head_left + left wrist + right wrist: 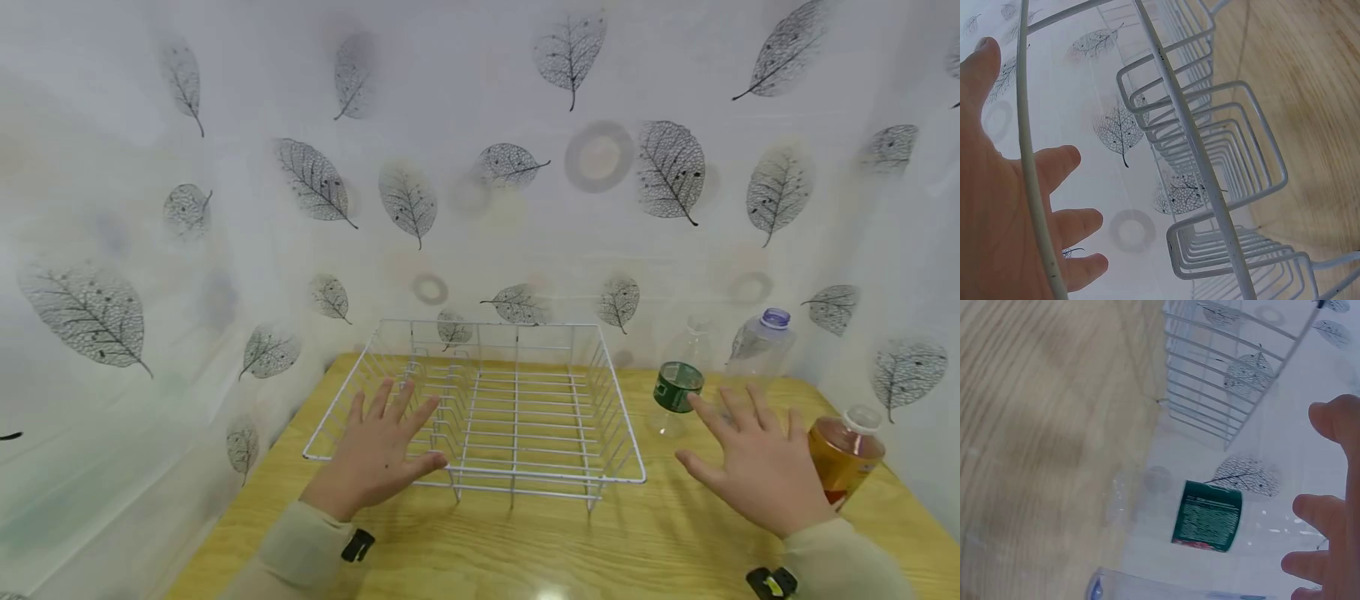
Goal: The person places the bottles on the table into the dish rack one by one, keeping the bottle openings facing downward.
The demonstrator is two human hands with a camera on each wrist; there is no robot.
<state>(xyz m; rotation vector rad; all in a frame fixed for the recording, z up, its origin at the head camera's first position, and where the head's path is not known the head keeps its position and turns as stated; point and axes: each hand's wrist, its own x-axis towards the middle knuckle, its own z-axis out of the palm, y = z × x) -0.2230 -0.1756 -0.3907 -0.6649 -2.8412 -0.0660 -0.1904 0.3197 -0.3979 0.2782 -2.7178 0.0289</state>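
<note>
My left hand (pixel 386 454) hovers palm down over the near left corner of a white wire dish rack (pixel 515 417), fingers spread and holding nothing. In the left wrist view, the rack's rim wire (pixel 1029 156) crosses in front of that hand. My right hand (pixel 765 475) is spread likewise at the right, holding nothing. Around it stand several bottles: a clear one with a green label (pixel 678 387), a clear one with a purple neck (pixel 761 346), and a bottle with an amber label and white cap (pixel 847 454). The right hand partly hides the purple-necked one.
A wooden table (pixel 525 542) lies under the rack and bottles. Behind and at both sides hangs a pale curtain (pixel 480 242) printed with dark leaves. Inside the rack, upright wire dividers (pixel 450 400) line the left part.
</note>
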